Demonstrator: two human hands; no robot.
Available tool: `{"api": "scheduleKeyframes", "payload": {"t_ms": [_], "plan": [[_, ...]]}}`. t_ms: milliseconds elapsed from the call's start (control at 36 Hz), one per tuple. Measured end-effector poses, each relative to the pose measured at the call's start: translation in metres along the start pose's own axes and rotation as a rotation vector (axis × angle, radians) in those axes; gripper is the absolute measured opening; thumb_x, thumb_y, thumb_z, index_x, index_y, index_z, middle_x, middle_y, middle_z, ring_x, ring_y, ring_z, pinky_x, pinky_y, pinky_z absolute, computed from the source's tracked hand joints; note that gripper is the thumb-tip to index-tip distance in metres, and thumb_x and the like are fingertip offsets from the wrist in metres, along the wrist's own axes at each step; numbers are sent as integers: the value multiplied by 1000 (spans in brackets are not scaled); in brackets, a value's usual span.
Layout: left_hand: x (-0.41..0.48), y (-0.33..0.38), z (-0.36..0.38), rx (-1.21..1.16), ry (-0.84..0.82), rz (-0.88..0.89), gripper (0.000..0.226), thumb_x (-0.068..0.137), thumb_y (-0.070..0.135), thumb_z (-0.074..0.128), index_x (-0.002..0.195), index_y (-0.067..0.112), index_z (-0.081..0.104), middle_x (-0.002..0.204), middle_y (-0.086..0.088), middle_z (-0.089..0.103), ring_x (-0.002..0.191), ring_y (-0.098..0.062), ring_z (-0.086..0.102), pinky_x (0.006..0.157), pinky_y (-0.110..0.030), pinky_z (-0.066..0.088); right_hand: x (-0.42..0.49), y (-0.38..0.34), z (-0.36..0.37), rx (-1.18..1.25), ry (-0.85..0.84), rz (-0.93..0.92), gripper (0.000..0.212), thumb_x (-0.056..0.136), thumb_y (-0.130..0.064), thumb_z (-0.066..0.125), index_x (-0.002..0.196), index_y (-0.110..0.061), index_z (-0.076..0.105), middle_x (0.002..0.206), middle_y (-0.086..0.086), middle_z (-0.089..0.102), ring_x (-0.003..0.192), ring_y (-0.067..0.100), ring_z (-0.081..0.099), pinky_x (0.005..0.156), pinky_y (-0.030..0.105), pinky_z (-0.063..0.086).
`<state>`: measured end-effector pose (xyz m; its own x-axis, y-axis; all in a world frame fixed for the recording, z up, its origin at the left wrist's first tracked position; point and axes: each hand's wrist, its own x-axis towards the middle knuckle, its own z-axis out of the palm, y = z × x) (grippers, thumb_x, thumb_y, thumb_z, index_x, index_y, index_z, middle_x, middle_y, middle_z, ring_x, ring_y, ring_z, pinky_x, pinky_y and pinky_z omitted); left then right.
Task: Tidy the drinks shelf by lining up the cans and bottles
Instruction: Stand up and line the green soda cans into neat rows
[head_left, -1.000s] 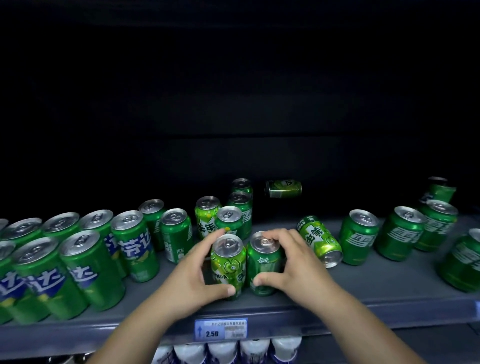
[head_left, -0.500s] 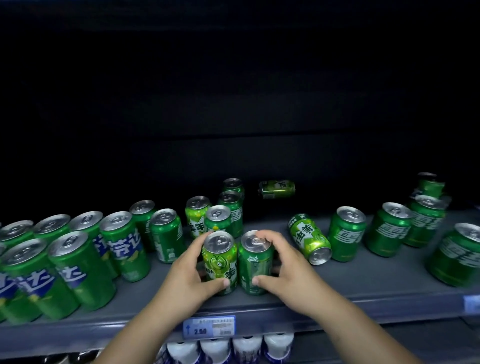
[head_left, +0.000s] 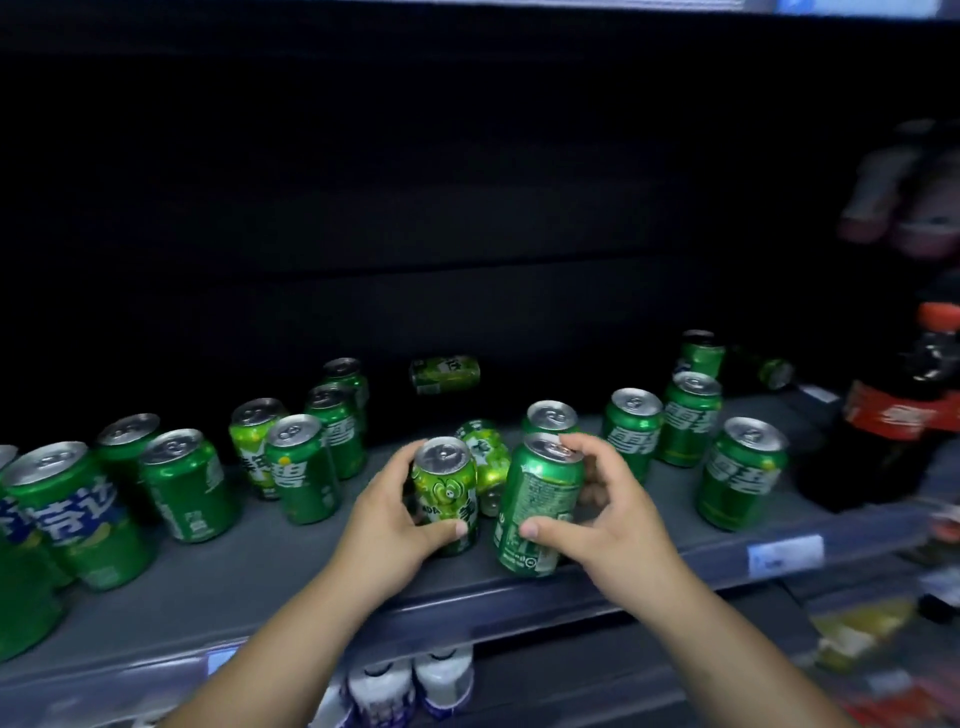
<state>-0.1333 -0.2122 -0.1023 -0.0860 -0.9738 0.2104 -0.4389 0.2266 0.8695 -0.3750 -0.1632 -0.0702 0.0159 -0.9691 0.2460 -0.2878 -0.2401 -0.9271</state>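
My left hand (head_left: 387, 525) grips a light green can (head_left: 447, 493) that stands upright near the front of the grey shelf (head_left: 260, 582). My right hand (head_left: 608, 519) holds a darker green can (head_left: 540, 504), which leans to the right with a gap between it and the light green one. Right behind them a light green can (head_left: 485, 457) lies on its side. Several upright green cans stand to the left (head_left: 301, 467) and to the right (head_left: 631, 431). Another fallen can (head_left: 445, 373) lies far back in the dark.
A dark cola bottle (head_left: 893, 421) with a red label stands at the shelf's right end. Green and blue cans (head_left: 72, 514) crowd the far left. White-capped bottles (head_left: 410, 680) sit on the shelf below. A price tag (head_left: 784, 555) hangs on the shelf's front rail.
The view has swung to the right, bringing the cola bottle into sight. My right hand has tilted its dark green can and pulled it away from the light green one.
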Motion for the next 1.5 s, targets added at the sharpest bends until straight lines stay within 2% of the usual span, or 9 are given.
{"api": "scheduleKeyframes", "payload": {"t_ms": [250, 389, 472, 611, 694, 944, 1083, 1278, 1500], "plan": [[6, 21, 43, 8, 30, -10, 102, 59, 44, 88, 144, 51, 31, 140, 15, 42, 127, -9, 50, 104, -37, 48, -6, 10, -35, -15, 18, 15, 78, 45, -57, 89, 114, -60, 51, 103, -10, 66, 86, 11, 66, 82, 41, 58], [-46, 49, 36, -18, 166, 98, 62, 74, 19, 69, 115, 61, 48, 121, 34, 47, 110, 0, 57, 87, -21, 50, -1, 4, -26, 31, -19, -31, 69, 59, -27, 96, 111, -46, 55, 87, -25, 65, 67, -2, 60, 62, 17, 49], [-70, 62, 31, -209, -55, -1, 48, 71, 31, 71, 113, 49, 56, 119, 21, 61, 104, -10, 65, 83, -28, 54, 5, 1, -9, 90, -96, -42, 74, 59, -31, 95, 116, -50, 52, 100, -18, 69, 82, 6, 69, 72, 31, 59], [-77, 50, 6, -592, -51, -175, 71, 66, 27, 79, 132, 19, 52, 126, -11, 65, 111, -28, 64, 87, -40, 54, 16, -5, 27, 368, -367, 12, 77, 65, -16, 85, 127, -44, 48, 117, 2, 71, 107, 24, 69, 87, 43, 59], [-85, 42, -11, -579, -47, -194, 74, 64, 25, 82, 133, 22, 56, 125, -12, 67, 112, -29, 65, 86, -40, 54, 17, -13, 53, 490, -520, 85, 72, 73, -11, 76, 137, -29, 47, 123, 9, 70, 113, 28, 67, 93, 41, 55], [-109, 6, -56, -413, 259, -258, 78, 58, 18, 88, 130, 18, 57, 120, -7, 70, 109, -28, 68, 88, -40, 56, 26, -32, 120, 198, -771, 92, 94, 72, -26, 72, 152, -49, 27, 139, -11, 59, 117, 5, 65, 108, 41, 48], [-109, -2, -90, -308, 456, -301, 68, 70, 12, 88, 124, 26, 50, 110, 10, 65, 94, 1, 67, 74, -18, 55, 29, -34, 144, 75, -735, 80, 80, 69, -40, 72, 141, -55, 38, 141, -14, 49, 121, -2, 53, 102, 32, 51], [-104, -24, -143, -82, 573, -336, 75, 74, 20, 85, 125, 34, 32, 105, 29, 43, 99, -7, 51, 86, -27, 42, 42, -35, 188, 86, -557, 24, 51, 82, -21, 76, 120, -46, 54, 123, -14, 59, 116, 8, 58, 95, 26, 50], [-110, -59, -176, 111, 511, -381, 89, 69, 34, 88, 139, 29, 35, 127, 10, 51, 109, -15, 54, 90, -31, 44, 56, -66, 242, 83, -481, -74, 51, 85, -13, 75, 110, -52, 52, 124, -19, 58, 114, 3, 57, 101, 33, 51]]}}
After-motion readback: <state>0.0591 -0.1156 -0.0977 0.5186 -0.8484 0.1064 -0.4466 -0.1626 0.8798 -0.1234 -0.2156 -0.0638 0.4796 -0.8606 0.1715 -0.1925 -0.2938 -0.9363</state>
